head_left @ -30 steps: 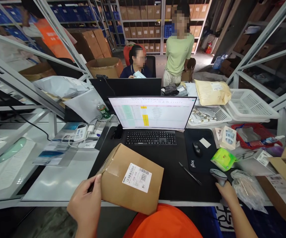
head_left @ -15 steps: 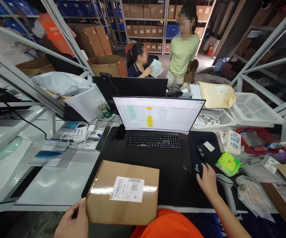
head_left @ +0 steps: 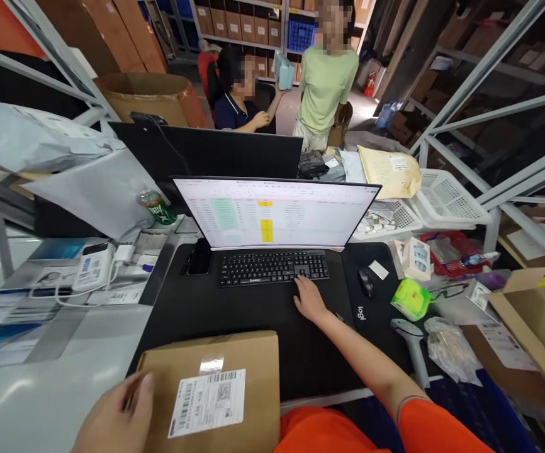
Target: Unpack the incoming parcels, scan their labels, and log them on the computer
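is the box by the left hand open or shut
Shut, as far as shows: the face of the box with the label lies flat, with no flap raised. The underside is hidden.

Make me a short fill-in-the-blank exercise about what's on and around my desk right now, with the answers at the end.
1. The right hand is at the near edge of the ____.
2. A white label is stuck on the cardboard ____ beside the left hand.
3. The mouse lies on a mat printed with the word ____.
4. The sleeve on the right arm is ____.

Missing words: keyboard; box; logi; orange.
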Motion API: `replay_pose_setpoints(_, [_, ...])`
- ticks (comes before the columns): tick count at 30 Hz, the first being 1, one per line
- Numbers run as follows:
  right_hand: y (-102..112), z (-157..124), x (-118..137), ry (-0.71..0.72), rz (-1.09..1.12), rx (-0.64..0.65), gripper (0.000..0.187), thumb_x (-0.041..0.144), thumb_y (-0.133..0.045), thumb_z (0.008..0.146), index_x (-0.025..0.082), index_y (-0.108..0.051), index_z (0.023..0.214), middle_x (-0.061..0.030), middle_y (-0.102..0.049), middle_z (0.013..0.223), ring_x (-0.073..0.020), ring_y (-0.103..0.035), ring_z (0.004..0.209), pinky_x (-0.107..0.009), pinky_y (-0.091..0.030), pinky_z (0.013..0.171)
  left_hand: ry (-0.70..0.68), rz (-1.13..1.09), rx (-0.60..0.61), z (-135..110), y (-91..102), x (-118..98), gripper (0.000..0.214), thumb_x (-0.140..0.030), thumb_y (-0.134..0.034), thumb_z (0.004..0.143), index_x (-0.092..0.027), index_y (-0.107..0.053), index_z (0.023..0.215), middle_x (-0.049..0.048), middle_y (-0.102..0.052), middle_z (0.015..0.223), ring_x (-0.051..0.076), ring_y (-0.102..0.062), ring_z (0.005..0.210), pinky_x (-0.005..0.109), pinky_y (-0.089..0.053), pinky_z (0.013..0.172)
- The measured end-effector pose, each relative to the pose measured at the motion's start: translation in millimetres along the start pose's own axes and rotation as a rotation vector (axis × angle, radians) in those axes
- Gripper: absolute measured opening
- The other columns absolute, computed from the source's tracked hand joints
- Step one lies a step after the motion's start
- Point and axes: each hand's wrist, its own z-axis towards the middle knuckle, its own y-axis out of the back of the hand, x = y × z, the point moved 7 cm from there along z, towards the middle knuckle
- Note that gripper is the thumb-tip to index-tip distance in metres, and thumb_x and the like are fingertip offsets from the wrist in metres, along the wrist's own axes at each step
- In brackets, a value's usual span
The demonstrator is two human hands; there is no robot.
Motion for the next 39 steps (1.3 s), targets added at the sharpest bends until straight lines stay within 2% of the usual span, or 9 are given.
replay_pose_setpoints(2, [-5, 29, 8, 0.009, -0.013, -0.007, 0.063, 0.023, -0.051, 0.096, 0.006, -0.041, 0.155, -0.0197, -0.039, 0.165, -0.0292, -0.033, 0.154, -0.046, -0.024, 0.129, -0.28, -0.011, 0.103, 35, -23.2, -62, 0.043, -0.063, -0.046, 0.087, -0.029, -0.067, 0.105, 0.0057, -0.075, 0.116, 0.032, -0.068, 0.111, 0.049, -0.054, 0.099])
replay_pose_setpoints(5, [-8, 65, 15, 0.022, -0.029, -0.028, 0.063, 0.028, -0.051, 0.099, 0.003, -0.039, 0.156, -0.0205, -0.037, 0.166, -0.0295, -0.029, 0.157, -0.046, -0.018, 0.131, -0.645, 0.162, 0.373, 72, -82.6, -150, 0.054, -0.051, -0.037, 0.096, -0.015, -0.067, 0.124, 0.0167, -0.068, 0.134, 0.029, -0.061, 0.128, 0.043, -0.045, 0.115])
replay_pose_setpoints(7, [-9, 81, 17, 0.031, -0.036, -0.04, 0.062, 0.028, -0.051, 0.099, 0.002, -0.04, 0.155, -0.022, -0.039, 0.164, -0.0304, -0.03, 0.156, -0.047, -0.016, 0.131, -0.756, 0.305, 0.468, 88, -120.3, -187, 0.056, -0.041, -0.039, 0.096, -0.009, -0.061, 0.136, 0.0215, -0.056, 0.151, 0.03, -0.05, 0.143, 0.044, -0.038, 0.121])
replay_pose_setpoints(9, [-12, 90, 18, 0.034, -0.042, -0.048, 0.062, 0.028, -0.05, 0.1, 0.0, -0.04, 0.155, -0.0245, -0.043, 0.161, -0.0317, -0.034, 0.155, -0.048, -0.017, 0.131, -0.785, 0.355, 0.515, 99, -150.0, -203, 0.062, -0.04, -0.054, 0.089, -0.01, -0.057, 0.144, 0.0226, -0.042, 0.162, 0.034, -0.039, 0.152, 0.051, -0.031, 0.125])
replay_pose_setpoints(13, [-21, 95, 16, 0.03, -0.043, -0.05, 0.065, 0.032, -0.046, 0.102, -0.002, -0.036, 0.156, -0.0271, -0.044, 0.159, -0.0339, -0.036, 0.153, -0.05, -0.018, 0.131, -0.818, 0.418, 0.62, 98, -192.6, -195, 0.088, -0.048, -0.066, 0.083, -0.022, -0.034, 0.161, 0.0146, -0.008, 0.175, 0.037, -0.006, 0.162, 0.069, -0.013, 0.126])
replay_pose_setpoints(16, [-25, 96, 14, 0.018, -0.032, -0.055, 0.066, 0.033, -0.046, 0.101, -0.002, -0.036, 0.156, -0.027, -0.043, 0.16, -0.0343, -0.035, 0.153, -0.051, -0.019, 0.13, -0.782, 0.448, 0.656, 98, -207.6, -179, 0.095, -0.059, -0.054, 0.09, -0.017, -0.017, 0.166, 0.0186, 0.005, 0.173, 0.039, 0.004, 0.161, 0.075, -0.013, 0.122])
replay_pose_setpoints(19, [-28, 96, 14, 0.021, -0.051, -0.052, 0.066, 0.034, -0.048, 0.1, 0.0, -0.038, 0.156, -0.0258, -0.042, 0.161, -0.0356, -0.034, 0.153, -0.052, -0.021, 0.129, -0.788, 0.456, 0.658, 99, -214.2, -176, 0.096, -0.064, -0.047, 0.093, -0.014, -0.008, 0.166, 0.0188, 0.013, 0.172, 0.038, 0.009, 0.161, 0.073, -0.011, 0.123])
replay_pose_setpoints(29, [-27, 97, 18, 0.007, -0.106, -0.032, 0.068, 0.035, -0.051, 0.1, -0.003, -0.038, 0.155, -0.0273, -0.043, 0.16, -0.0355, -0.035, 0.153, -0.049, -0.019, 0.129, -0.782, 0.455, 0.65, 102, -228.0, -175, 0.093, -0.062, -0.048, 0.095, -0.013, -0.014, 0.166, 0.0218, 0.009, 0.172, 0.038, 0.005, 0.161, 0.068, -0.015, 0.125])
replay_pose_setpoints(39, [-31, 98, 17, 0.0, -0.162, -0.057, 0.067, 0.038, -0.051, 0.099, 0.001, -0.042, 0.154, -0.0259, -0.045, 0.159, -0.0345, -0.036, 0.153, -0.049, -0.024, 0.128, -0.712, 0.491, 0.617, 107, -225.6, -176, 0.083, -0.053, -0.048, 0.098, -0.017, -0.018, 0.166, 0.0225, 0.003, 0.173, 0.038, -0.002, 0.162, 0.068, -0.024, 0.122])
